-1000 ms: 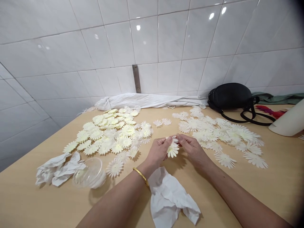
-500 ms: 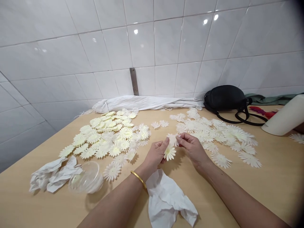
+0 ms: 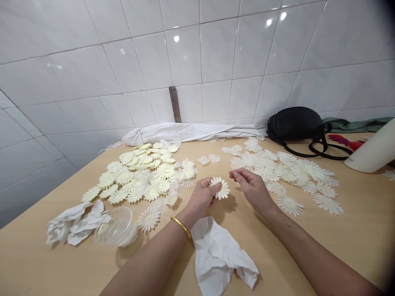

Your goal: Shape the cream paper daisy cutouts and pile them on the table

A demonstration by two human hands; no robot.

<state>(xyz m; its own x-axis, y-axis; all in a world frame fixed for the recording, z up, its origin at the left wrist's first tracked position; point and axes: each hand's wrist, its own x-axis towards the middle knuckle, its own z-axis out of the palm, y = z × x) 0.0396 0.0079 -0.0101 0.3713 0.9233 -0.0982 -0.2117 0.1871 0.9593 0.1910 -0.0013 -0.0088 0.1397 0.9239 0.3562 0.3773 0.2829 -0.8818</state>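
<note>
My left hand [image 3: 202,195] is closed on a flower cutout [image 3: 224,190], white with a pale yellow middle, its thumb lying over the near side. Whether one layer or more is stacked there I cannot tell. Just right of that flower, apart from it, my right hand [image 3: 251,189] has thumb and fingers drawn together, and no flower shows in them. A heap of yellowish flower cutouts [image 3: 145,172] spreads beyond my left hand. Whiter flower cutouts [image 3: 286,168] lie beyond the right one. Below my wrists rests a crumpled white paper [image 3: 220,255].
At the left are a clear plastic cup [image 3: 119,226] and crumpled paper [image 3: 75,222]. Along the tiled wall lies a rolled white cloth [image 3: 185,132]. A black bag [image 3: 294,125] with its strap sits at the back right, near a whitish cylinder [image 3: 375,150].
The white flower that both hands were holding now sits over the yellowish one in my left hand. My right hand has let go of it and is slightly apart.
</note>
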